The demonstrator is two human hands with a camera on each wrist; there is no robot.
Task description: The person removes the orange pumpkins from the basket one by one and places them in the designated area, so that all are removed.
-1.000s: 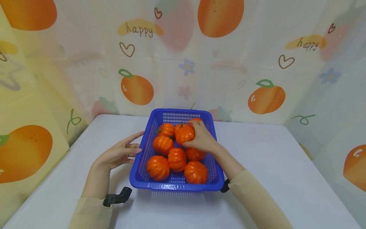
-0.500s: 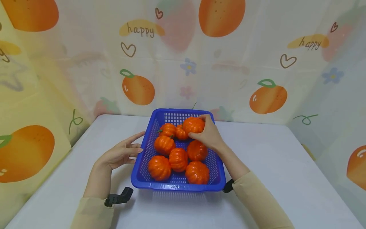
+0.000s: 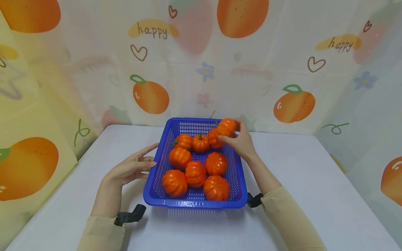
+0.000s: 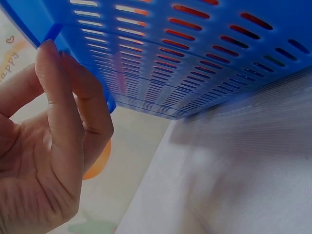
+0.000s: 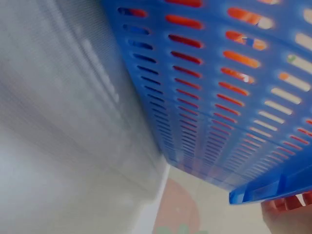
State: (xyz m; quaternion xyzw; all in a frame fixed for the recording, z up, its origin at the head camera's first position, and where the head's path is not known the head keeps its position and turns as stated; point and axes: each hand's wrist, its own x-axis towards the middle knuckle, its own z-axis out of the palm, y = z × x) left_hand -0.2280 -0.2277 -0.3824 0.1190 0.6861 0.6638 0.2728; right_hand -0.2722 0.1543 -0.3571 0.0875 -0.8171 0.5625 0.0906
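A blue plastic basket [image 3: 194,203] stands mid-table with several small orange pumpkins in it, such as a ribbed one [image 3: 175,183] at the front left. Over its back right corner my right hand [image 3: 243,143] holds a pumpkin [image 3: 226,127] between thumb and fingers, overlapping another pumpkin [image 3: 214,137] behind it. My left hand [image 3: 133,167] grips the basket's left rim, its bent fingers [image 4: 63,102] up at the rim's underside in the left wrist view. The right wrist view shows mostly the slotted basket wall [image 5: 195,97], with only a bit of my right hand at its lower right edge.
The basket rests on a white-covered table [image 3: 301,181]. Behind it hangs a cloth backdrop [image 3: 242,87] printed with oranges, hearts and the word "happy". Black camera mounts [image 3: 130,216] sit on both wrists.
My right hand has moved right and back towards the basket's far right corner, carrying the pumpkin and uncovering those in the middle. The left hand has stayed at the rim.
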